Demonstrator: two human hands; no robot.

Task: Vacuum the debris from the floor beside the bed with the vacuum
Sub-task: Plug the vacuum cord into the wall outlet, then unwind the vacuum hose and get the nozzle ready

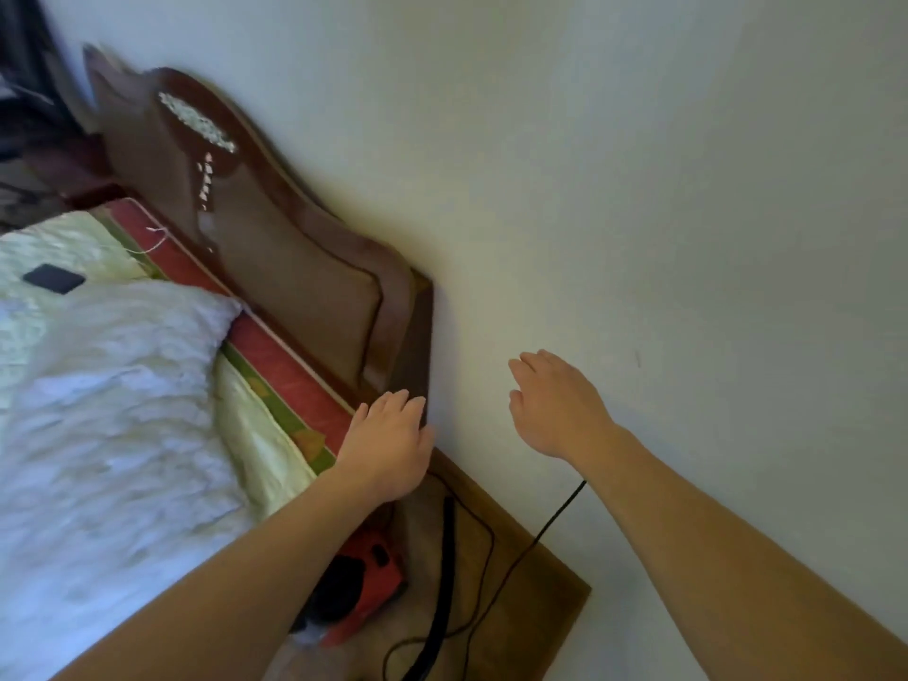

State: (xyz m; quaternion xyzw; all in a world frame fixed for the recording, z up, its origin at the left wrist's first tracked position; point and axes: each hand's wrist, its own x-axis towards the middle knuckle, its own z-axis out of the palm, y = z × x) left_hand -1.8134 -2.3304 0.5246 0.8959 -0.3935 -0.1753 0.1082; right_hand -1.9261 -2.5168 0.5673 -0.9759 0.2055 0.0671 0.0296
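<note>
Reaching out in front, the left hand (388,444) and the right hand (555,405) both hold nothing. The grip of each hand is open, with loose, spread fingers. The left hand is up by the end of the headboard (275,267), at the head corner of the bed (285,366). The right hand is in front of the wall (638,189), a little apart from the left one.

The vacuum (363,587) is red and black. It sits on the floor (417,528), close to the side edge of the bed, in the strip between the bed and the wall. The left arm hides part of it. A black hose (444,572) lies just beside it, and a thin black cord (535,538) loops on the floor and goes up toward the right arm.

The vacuum looks like hard plastic, so it should feel stiff and not break easily. It seems small, so maybe one hand can lift it. The dark part on top may be a handle, and that looks like the best place to hold. The hose looks bendy and may flop, so hold it near its end. The cord is soft and could catch a foot.

I cannot see any dirt on the floor here; the picture is too blurry.
</note>
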